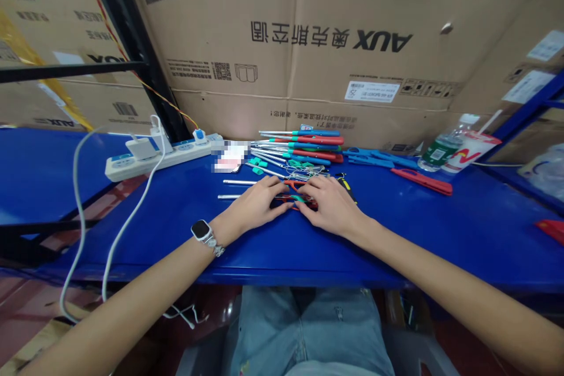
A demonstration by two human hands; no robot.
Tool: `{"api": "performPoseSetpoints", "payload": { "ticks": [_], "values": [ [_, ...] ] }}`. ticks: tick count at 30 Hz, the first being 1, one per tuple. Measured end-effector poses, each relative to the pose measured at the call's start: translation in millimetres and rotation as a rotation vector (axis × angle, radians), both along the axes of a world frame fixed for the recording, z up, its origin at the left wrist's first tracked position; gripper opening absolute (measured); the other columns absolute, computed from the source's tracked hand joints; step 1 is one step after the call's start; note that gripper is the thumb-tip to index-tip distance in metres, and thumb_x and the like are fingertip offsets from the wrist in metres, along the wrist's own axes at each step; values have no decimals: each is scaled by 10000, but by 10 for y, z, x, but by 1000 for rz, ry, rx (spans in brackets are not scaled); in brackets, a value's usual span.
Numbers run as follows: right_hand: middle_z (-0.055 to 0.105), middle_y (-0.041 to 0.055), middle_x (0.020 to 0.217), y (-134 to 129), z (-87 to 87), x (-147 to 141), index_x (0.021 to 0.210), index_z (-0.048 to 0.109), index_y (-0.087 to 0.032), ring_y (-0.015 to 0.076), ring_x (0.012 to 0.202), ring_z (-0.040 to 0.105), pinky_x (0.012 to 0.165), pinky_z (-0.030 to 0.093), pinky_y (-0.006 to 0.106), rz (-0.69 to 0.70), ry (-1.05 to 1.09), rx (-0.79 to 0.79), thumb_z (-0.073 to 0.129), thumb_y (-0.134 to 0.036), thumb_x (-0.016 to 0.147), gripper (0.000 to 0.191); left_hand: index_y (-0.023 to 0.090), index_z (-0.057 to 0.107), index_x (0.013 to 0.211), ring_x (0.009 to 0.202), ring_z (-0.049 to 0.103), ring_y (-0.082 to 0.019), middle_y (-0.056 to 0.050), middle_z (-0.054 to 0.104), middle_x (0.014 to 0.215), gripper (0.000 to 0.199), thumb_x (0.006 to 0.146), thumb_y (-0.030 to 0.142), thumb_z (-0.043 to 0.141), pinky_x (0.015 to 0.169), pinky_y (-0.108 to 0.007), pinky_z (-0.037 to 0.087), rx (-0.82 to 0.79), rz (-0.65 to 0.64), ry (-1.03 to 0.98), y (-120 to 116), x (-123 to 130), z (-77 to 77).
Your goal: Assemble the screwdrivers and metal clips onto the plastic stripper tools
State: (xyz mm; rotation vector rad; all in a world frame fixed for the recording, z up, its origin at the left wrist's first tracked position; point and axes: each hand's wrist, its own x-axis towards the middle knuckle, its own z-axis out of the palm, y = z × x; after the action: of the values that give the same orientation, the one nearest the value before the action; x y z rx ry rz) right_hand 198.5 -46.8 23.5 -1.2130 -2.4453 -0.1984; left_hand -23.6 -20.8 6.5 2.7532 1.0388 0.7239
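Observation:
My left hand (262,202) and my right hand (332,205) meet over the blue table, fingers curled close together. Between their fingertips is a red-handled long-nosed lighter (287,206) with a green part showing; the fingers hide much of it. Just beyond, a second red piece (294,184) lies near the fingertips. Two thin metal tubes (238,182) stick out to the left of my left hand. Small green parts (256,163) are scattered behind the hands. A pile of long-nosed lighters (317,140) with red and blue handles lies farther back.
Blue handle pieces (374,158) and a red one (420,181) lie right of the pile, near a water bottle (443,147) and a paper cup (470,153). At left sits a white power strip (132,167) with cables. Large cardboard boxes (308,70) stand behind the table.

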Motion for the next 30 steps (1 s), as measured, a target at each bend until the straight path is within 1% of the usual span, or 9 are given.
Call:
{"api": "performPoseSetpoints", "payload": {
  "ticks": [4,9,13,16,18,20,25,27,30],
  "values": [
    [691,96,962,46,-6,-64,855,728,-156,250,936,618,812,444,394,7,-1,-44,652,-243,942,145,159,687,1103,1033,626,-258,-98,645,1053,207,1008,320,597,932,-424,555,-3,-26,-29,38,3,-36],
    [649,62,899,60,-74,-78,779,696,-169,200,839,607,775,476,357,4,139,-93,694,-186,895,118,166,645,1237,1043,637,-259,-110,639,1134,280,1010,316,582,929,-435,556,-23,-62,-1,45,-179,-13],
    [646,56,908,69,-118,-62,782,695,-180,199,837,612,767,487,357,17,196,-80,710,-198,888,109,183,689,1138,982,648,-229,-89,654,1071,223,1009,201,507,906,-406,553,-63,-90,14,76,-305,7],
    [641,52,894,70,-125,-57,774,687,-181,196,817,606,763,487,359,1,185,-68,722,-217,884,122,188,680,1188,995,654,-226,-89,645,1110,257,977,182,532,913,-400,552,-108,-60,-7,89,-347,20],
    [641,54,892,66,-111,-58,780,685,-179,203,831,610,778,485,367,-10,150,-63,720,-237,892,132,178,666,1209,1012,654,-232,-93,631,1139,279,950,184,563,921,-402,552,-126,-14,-12,88,-360,33],
    [652,59,900,61,-74,-67,792,689,-176,219,871,621,804,479,382,-23,97,-66,713,-252,902,135,173,675,1164,1001,652,-234,-89,629,1118,254,935,171,564,907,-401,554,-129,16,-1,90,-362,41],
    [698,91,976,79,70,-179,938,732,-172,277,990,628,869,445,429,-56,-64,-65,677,-318,935,156,192,697,1114,948,648,-221,-75,643,1060,258,914,120,551,855,-380,548,-127,-38,26,127,-341,22],
    [708,99,1029,99,101,-249,1004,740,-178,277,1019,623,885,429,427,-32,-105,-60,638,-317,966,176,200,705,1119,939,650,-216,-71,644,1046,270,906,113,562,848,-370,546,-123,-43,15,136,-333,11],
    [711,89,1025,119,79,-315,998,752,-185,258,1020,621,887,409,417,28,-132,-82,564,-259,1007,203,205,720,1118,908,658,-208,-70,639,1030,281,899,106,574,832,-360,551,-125,-31,-10,126,-317,8]
  ]
}}
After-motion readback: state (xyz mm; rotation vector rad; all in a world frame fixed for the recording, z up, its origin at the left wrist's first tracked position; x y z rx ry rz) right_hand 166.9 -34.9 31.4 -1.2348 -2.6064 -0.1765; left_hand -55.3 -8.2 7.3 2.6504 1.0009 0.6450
